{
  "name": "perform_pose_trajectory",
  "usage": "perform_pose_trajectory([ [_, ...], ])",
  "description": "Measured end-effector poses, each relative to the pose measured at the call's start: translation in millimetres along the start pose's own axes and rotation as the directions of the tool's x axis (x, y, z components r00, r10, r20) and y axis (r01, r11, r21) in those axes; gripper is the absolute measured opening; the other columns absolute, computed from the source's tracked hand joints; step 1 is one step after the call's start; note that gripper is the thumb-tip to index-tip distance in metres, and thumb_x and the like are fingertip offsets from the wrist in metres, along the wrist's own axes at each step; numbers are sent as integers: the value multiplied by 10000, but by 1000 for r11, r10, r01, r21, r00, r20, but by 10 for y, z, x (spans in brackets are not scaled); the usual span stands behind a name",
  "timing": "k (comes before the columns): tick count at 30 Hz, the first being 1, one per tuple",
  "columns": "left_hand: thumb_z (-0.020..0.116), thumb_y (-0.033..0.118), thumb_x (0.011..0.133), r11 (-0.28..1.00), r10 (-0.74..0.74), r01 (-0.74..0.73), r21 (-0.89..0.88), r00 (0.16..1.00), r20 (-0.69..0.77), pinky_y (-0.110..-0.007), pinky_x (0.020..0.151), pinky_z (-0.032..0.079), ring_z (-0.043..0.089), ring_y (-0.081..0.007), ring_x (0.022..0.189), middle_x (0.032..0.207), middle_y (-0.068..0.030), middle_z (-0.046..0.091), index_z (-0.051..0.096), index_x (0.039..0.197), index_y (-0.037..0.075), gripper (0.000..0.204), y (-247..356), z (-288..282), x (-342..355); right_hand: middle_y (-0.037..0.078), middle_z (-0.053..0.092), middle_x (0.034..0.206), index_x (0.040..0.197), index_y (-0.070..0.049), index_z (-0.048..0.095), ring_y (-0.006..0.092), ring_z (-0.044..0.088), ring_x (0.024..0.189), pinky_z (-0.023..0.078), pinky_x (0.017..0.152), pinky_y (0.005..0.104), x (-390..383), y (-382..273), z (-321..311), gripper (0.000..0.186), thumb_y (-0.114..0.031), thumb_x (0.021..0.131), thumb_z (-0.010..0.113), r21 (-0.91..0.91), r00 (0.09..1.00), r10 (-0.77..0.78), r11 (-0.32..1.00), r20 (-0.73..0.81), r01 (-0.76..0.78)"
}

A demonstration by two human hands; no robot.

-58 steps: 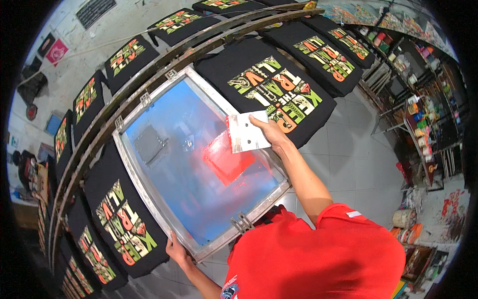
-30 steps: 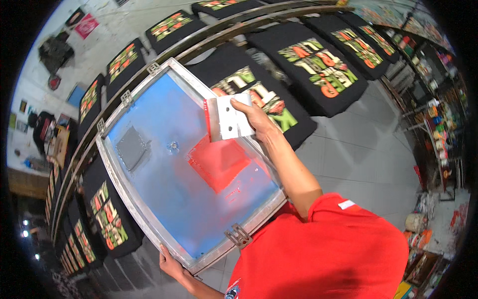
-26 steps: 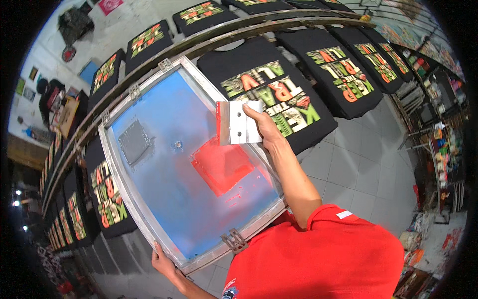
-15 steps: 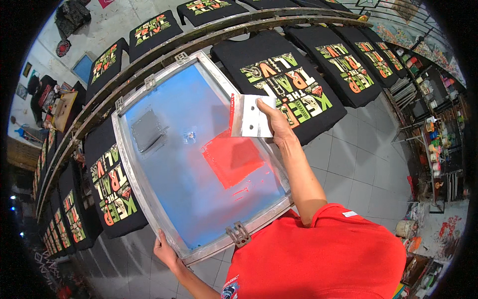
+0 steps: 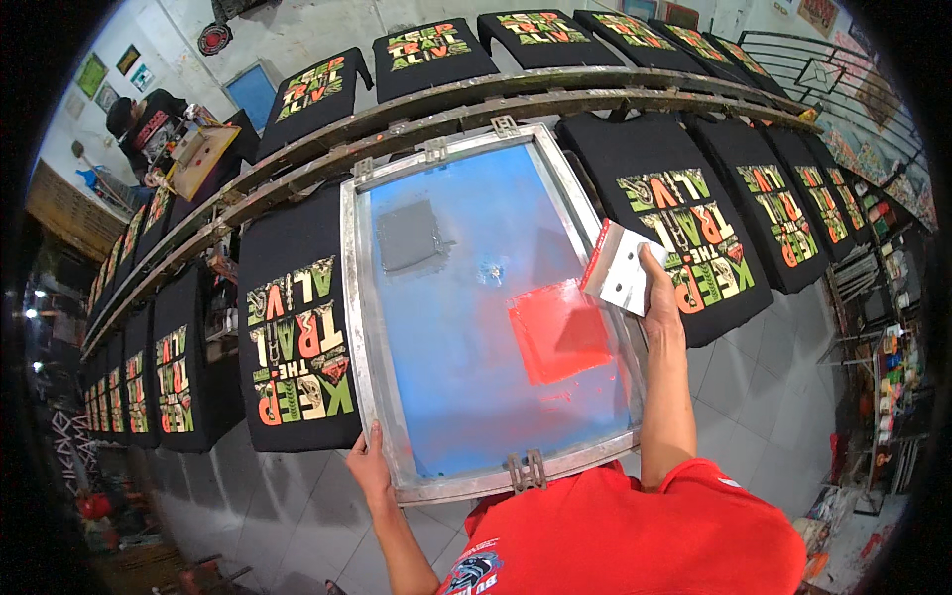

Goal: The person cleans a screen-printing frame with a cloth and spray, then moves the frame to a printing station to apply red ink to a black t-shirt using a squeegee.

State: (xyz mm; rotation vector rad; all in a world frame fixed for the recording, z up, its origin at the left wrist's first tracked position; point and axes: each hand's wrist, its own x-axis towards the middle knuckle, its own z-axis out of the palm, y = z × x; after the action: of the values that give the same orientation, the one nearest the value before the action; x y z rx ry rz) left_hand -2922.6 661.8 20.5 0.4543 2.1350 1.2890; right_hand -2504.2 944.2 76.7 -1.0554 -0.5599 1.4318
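A screen printing frame (image 5: 362, 347) with a pale metal rim and blue mesh hangs in front of me, slightly tilted. My left hand (image 5: 370, 463) grips its lower left edge. In my right hand (image 5: 660, 293), beside the frame's right edge, is a squeegee (image 5: 617, 270) with a whitish handle and red ink along its blade. The thumb presses on the handle's face. Part of the mesh carries a red ink patch (image 5: 555, 352), with smears below it. A dark grey patch (image 5: 407, 236) marks the upper left. Metal brackets (image 5: 527, 471) sit on the frame's near and far sides.
Black printed T-shirts lie on boards to the left (image 5: 297, 337) and right (image 5: 684, 238); more line the far side. Long rails (image 5: 327, 144) curve behind the frame. Another person (image 5: 149, 134) is at the far left. Shelves with ink containers (image 5: 892, 357) stand at right.
The squeegee has moved from above the red patch to the frame's right edge, and its tilt has changed. My view has turned, so the frame appears farther right and more upright.
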Motion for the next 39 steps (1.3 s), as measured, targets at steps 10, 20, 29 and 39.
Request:
perform_pose_trajectory([
  [10, 681, 214, 995, 995, 24, -8, -97, 985, 169, -273, 798, 500, 612, -103, 895, 1039, -77, 731, 685, 1230, -77, 374, 231, 133, 133, 18, 708, 1133, 1287, -68, 608, 140, 709, 922, 583, 794, 298, 360, 17, -157, 405, -346, 994, 640, -13, 996, -78, 997, 37, 79],
  [20, 673, 202, 1000, 999, 33, -25, -42, 982, 184, -277, 806, 509, 623, -110, 909, 1061, -95, 735, 676, 1252, -71, 371, 177, 428, 98, 31, 696, 1118, 1255, -63, 623, 136, 687, 968, 554, 840, 302, 658, -138, -347, 394, -357, 993, 643, -73, 999, -26, 997, 22, 28],
  [29, 666, 195, 1006, 997, -74, 76, -8, 984, 162, -294, 784, 525, 632, -117, 910, 1087, -109, 725, 664, 1269, -71, 374, 169, 556, 76, 35, 697, 1204, 1330, -56, 587, 147, 699, 1025, 580, 872, 328, 750, -37, -583, 435, -347, 1008, 618, 2, 1000, 13, 1000, -3, -13],
  [39, 672, 227, 1007, 999, -43, 45, -21, 992, 115, -277, 826, 511, 627, -118, 945, 1103, -106, 725, 658, 1287, -63, 404, -57, 704, 167, 81, 722, 1103, 1214, 24, 663, 193, 702, 980, 559, 870, 342, 76, -361, 47, 487, -183, 804, 826, -635, 987, -22, 763, 159, 119],
])
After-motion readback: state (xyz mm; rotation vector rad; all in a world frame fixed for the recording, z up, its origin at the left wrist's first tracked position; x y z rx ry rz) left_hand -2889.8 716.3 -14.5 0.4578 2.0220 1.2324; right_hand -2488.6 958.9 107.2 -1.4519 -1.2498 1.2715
